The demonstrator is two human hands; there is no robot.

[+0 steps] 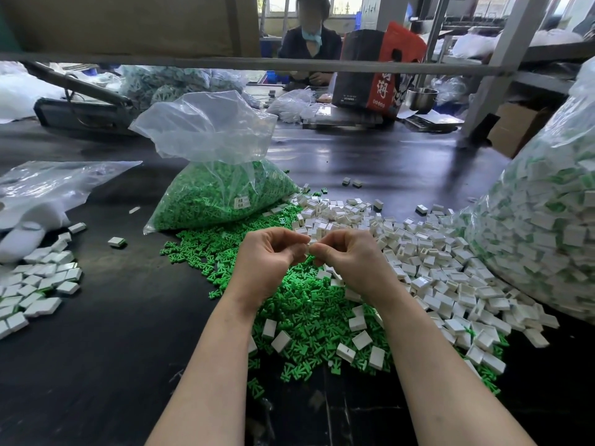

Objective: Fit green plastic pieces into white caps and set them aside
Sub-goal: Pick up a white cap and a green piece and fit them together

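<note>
Step in hand: fitting, judged from both hands meeting above the loose heaps near the middle of the black table (128,317).
White cap (307,249): pinched between the fingertips of the two hands, only a sliver showing; green piece inside or not, cannot tell.
Left hand (269,255): curled closed, thumb and forefinger on the cap.
Right hand (346,252): curled closed, fingertips pressing against the same cap.
Next move: probably a firm push to seat the piece, then a drop onto the finished caps (35,288) at the left edge.
Green pieces (306,310): loose heap under the hands.
Empty caps (418,252): heap just to the right.
Clear bag (219,191): open, holding green pieces, beyond the hands.
Large bag (547,236): at the right edge, full of white caps with green showing.
</note>
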